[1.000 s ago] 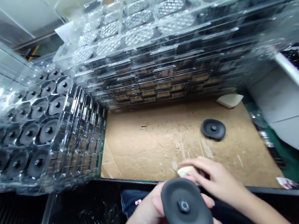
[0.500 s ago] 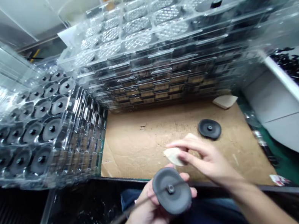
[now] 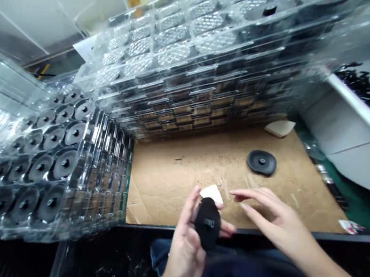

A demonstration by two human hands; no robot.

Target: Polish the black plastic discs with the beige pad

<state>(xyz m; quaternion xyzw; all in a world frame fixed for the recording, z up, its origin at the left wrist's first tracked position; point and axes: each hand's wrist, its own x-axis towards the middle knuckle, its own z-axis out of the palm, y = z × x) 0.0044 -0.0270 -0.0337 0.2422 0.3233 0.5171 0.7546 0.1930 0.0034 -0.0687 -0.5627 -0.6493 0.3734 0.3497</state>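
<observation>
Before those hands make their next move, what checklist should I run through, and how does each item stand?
1. Left hand has hold of the black disc: ok.
2. Disc turned flat, face up: not ok, it is steeply tilted.
3. Right hand free to take something: ok, it looks empty with fingers apart.
4. Pale piece behind the disc lying loose: cannot tell, disc and fingers hide part of it.
5. Second disc out of the way: ok, it lies on the cardboard, clear of both hands.
</observation>
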